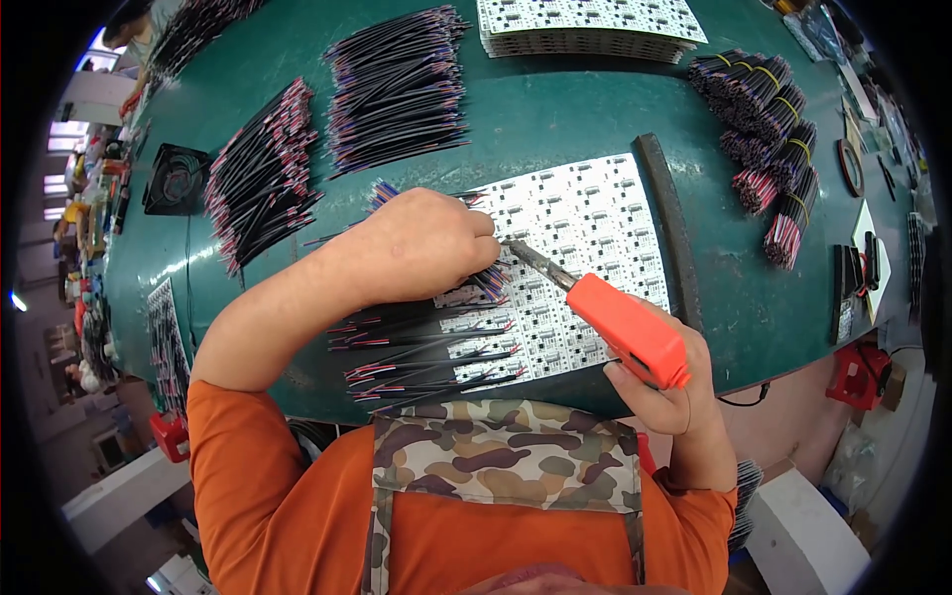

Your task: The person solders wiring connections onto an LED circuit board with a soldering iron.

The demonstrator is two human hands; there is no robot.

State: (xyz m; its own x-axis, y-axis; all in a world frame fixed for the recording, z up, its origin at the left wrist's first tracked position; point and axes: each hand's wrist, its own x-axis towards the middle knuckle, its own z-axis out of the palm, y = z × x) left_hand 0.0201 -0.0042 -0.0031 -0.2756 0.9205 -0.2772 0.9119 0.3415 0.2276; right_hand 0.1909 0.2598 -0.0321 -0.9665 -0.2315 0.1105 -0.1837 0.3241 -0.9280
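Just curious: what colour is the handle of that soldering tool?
Bright orange-red; the soldering iron in the right hand shows best in the head view.

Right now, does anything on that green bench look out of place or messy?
Nothing stands out. The wire bundles lie in sorted piles, the white circuit panel lies flat, the left hand pinches wires against it, and the right hand holds the orange soldering iron.

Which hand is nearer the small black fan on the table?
Left. The left hand rests on the white board, beside the fan; the right hand holds the orange iron farther away.
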